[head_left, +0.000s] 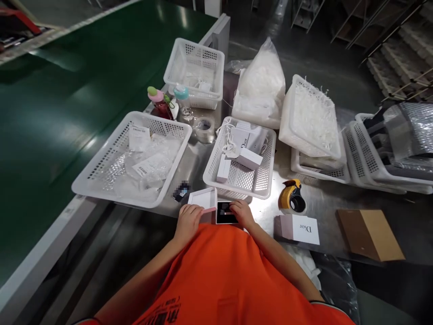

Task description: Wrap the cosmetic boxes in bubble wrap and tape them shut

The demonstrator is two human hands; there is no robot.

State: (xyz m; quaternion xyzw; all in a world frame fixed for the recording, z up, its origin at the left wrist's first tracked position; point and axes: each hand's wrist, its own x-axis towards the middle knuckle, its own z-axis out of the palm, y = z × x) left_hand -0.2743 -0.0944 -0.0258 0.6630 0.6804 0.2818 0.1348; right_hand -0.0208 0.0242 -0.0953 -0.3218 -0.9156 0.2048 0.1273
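- The left hand (188, 220) grasps the lid side of an open white box (203, 198), fingers curled over its edge by a pink strip (209, 210).
- The right hand (241, 212) has its fingers over the box's black insert (222, 216), hiding part of it; whether they pinch anything I cannot tell.
- The open box lies at the table's near edge, right against the person's orange shirt (219, 271).
- Just beyond, a white basket (262, 180) blocks the space straight ahead; small white boxes (249, 159) lie in it.
- Left of the lid sits a small dark item (181, 191), partly blurred, then a wide basket (115, 199) with clear plastic packets (145, 164).
- To the right stand a yellow tape dispenser (290, 195), a white Dior box (306, 229) and a brown carton (370, 234).
- Behind, a clear tape roll (205, 135) and two bottles (162, 107) crowd the gap between baskets.
- Farther right, a basket of white shreds (309, 144) leans beside a bulging plastic bag (265, 79).
- A green belt (84, 81) runs along the left.
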